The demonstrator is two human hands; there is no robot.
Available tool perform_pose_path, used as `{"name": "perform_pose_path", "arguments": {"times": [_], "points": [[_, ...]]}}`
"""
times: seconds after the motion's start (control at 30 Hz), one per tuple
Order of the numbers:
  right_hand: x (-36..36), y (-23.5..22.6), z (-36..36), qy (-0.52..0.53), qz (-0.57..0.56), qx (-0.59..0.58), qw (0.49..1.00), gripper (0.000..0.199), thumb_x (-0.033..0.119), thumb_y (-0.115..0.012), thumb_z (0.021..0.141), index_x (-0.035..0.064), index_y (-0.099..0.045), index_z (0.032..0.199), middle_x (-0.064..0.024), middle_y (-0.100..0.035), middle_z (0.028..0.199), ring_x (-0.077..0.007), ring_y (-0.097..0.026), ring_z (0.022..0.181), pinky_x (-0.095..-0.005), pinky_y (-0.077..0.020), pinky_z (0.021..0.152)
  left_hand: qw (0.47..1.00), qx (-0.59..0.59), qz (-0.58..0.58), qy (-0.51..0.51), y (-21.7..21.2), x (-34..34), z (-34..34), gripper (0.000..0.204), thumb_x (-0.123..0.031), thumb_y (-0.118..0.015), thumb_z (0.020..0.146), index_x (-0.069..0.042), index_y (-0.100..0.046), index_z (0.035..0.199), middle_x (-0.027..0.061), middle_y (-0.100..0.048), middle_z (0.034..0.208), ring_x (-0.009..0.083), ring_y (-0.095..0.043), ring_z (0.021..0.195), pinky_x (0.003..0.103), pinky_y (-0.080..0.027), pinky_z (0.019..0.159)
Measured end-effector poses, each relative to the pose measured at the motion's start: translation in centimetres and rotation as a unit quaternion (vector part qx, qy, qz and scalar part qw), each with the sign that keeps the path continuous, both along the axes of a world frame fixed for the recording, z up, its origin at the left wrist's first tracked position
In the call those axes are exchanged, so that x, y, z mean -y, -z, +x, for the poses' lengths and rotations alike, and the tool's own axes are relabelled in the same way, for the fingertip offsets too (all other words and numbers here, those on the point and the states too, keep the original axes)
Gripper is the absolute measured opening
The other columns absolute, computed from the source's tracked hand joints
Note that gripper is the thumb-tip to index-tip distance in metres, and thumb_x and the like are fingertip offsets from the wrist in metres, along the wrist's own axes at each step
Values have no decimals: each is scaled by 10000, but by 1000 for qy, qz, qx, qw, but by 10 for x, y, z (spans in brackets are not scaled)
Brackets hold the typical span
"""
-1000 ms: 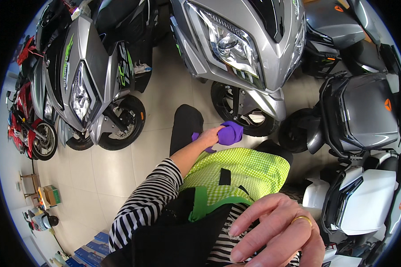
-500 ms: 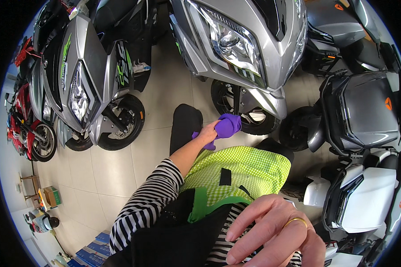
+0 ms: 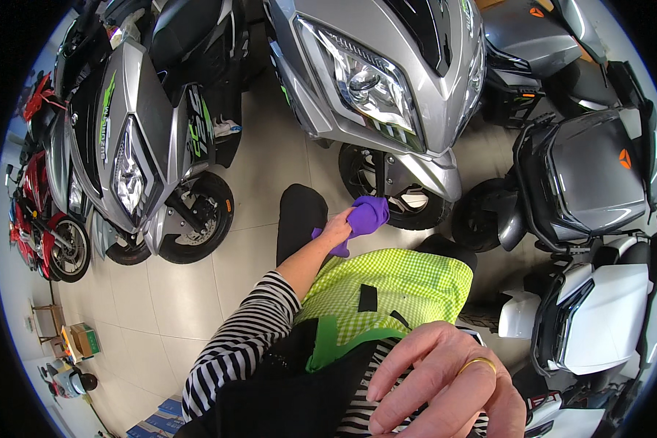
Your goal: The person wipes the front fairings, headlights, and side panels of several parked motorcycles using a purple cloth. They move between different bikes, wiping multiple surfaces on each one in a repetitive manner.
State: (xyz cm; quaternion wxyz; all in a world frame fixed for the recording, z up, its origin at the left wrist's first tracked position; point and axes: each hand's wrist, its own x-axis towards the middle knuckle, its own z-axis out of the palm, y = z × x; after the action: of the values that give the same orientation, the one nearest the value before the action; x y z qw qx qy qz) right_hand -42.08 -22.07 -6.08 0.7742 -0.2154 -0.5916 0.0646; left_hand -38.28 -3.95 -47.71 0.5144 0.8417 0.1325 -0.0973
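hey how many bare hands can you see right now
2. The left hand grips a purple cloth near the front wheel of the middle grey scooter; the right hand, wearing a gold ring, is at the lower right. Others might be hidden.

The person [image 3: 270, 398] is wearing a gold ring [image 3: 477, 360], a lime-checked apron [image 3: 398, 281], striped sleeve [image 3: 244, 332] beside it and black trousers [image 3: 301, 219] beyond it.

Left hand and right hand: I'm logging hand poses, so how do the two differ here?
The left hand grips a purple cloth; no held thing shows in the right hand, which is partly cut off. The left hand, farther off, looks small; the right hand, near the camera, looks much larger. The right hand wears a golden ring; none is visible on the left hand. Both are gloveless.
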Motion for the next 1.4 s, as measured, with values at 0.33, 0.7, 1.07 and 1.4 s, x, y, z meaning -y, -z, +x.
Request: {"name": "perform_pose_path", "arguments": {"times": [0.33,0.7,1.07,1.4], "points": [[0,-2,-1,26,4,8,1000,339,51,-536,978,226,-614,1258,-168,-683,1047,-216,-660,725,-313,-517,651,1000,11,-6,9,-3,5,1,429,-303,-511,964,-109,-535,1346,221,-631,1237,392,-589,1165,426,-471,968],[-6,-8,-7,59,-34,-61,996,308,91,-558,983,231,-615,1251,-155,-694,1035,-199,-662,711,-297,-516,643,1000,-13,-16,-10,0,3,4,462,-305,-540,944,-102,-529,1359,229,-620,1253,383,-586,1172,419,-465,973],[-6,-4,3,33,-15,-37,999,365,90,-558,978,255,-593,1302,-166,-685,1056,-196,-664,727,-301,-516,665,999,-39,-14,-3,-9,5,7,450,-251,-529,932,-119,-524,1363,221,-614,1266,378,-573,1191,420,-450,998],[-10,1,4,79,30,-35,996,348,105,-571,972,232,-598,1295,-169,-681,1063,-200,-667,739,-304,-519,669,999,-41,-8,20,-4,6,8,457,-259,-559,916,-133,-539,1355,193,-619,1277,361,-579,1192,412,-457,996]]}}
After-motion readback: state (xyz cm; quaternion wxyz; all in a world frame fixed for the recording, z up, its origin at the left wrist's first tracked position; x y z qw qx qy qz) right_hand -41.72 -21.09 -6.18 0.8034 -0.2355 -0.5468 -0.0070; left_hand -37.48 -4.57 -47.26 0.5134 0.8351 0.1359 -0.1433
